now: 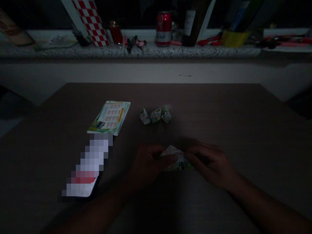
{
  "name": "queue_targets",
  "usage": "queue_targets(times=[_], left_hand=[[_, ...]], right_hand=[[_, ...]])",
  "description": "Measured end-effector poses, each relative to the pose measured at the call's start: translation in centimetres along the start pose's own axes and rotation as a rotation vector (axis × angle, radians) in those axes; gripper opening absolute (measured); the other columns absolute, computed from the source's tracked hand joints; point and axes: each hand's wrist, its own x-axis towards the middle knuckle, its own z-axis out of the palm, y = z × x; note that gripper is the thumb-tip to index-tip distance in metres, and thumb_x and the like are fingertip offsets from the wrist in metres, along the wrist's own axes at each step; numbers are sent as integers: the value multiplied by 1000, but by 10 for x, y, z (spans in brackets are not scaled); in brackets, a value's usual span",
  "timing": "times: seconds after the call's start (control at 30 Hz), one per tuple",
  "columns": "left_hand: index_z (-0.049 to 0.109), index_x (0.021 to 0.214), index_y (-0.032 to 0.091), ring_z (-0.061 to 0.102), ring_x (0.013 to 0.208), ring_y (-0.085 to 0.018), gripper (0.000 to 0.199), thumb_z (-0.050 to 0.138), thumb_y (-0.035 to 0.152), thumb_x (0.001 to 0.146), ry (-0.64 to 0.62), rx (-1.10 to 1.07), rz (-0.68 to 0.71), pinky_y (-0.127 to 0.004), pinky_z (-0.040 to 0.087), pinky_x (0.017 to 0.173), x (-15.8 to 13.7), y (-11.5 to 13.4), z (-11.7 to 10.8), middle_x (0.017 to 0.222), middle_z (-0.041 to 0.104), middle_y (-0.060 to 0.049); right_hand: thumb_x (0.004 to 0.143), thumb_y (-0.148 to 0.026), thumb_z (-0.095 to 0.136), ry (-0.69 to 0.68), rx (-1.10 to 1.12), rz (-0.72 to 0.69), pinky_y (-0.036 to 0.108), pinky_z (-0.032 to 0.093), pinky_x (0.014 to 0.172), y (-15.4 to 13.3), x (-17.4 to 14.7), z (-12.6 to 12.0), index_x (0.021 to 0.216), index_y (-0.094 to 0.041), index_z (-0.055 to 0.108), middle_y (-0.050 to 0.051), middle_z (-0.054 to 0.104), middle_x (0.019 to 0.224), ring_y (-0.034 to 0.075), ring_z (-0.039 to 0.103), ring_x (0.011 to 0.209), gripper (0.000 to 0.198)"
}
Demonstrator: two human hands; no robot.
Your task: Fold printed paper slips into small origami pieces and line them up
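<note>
A partly folded sheet of printed paper (180, 158) is held low over the table between my two hands, its top coming to a point. My left hand (151, 161) grips its left side, thumb lying across the front. At its right edge my right hand (210, 161) pinches the paper between thumb and fingers. Beyond the hands, three small folded paper pieces (156, 115) sit side by side. To the left lies a stack of printed calendar sheets (110, 117). The dim light hides the finer creases and some fingertips.
A phone with a blurred-out, lit screen (87, 169) lies left of my left forearm, just below the stack. Behind the brown table (219, 107), a speckled stone sill (146, 52) carries a red can (163, 29), a dark bottle (190, 27) and a red-and-white checked box (91, 21).
</note>
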Motion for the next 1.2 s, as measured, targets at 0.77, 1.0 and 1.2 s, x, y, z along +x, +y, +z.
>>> queue_targets(times=[0.77,1.0,1.2], left_hand=[[74,80,13,60,64,-12,21,76,31,71,-25,-58,-33,-21,45,59,1,0,-4,74,71,-3],[74,79,13,60,64,-12,23,76,34,71,-69,-54,-17,-21,45,59,2,-4,-3,75,70,-3],[74,78,12,59,63,-12,21,74,33,72,-68,-4,13,-21,44,57,2,-4,-2,72,70,-3]], right_hand=[[97,-28,43,-37,2,79,21,32,45,6,-1,-8,63,-19,45,-5,40,55,8,40,48,35],[91,-18,53,-36,-14,-1,21,42,56,1,0,-5,80,-17,57,-1,57,67,9,54,59,12],[92,-19,51,-71,-85,-23,21,33,49,2,-2,1,69,-17,52,-4,46,57,8,44,50,24]])
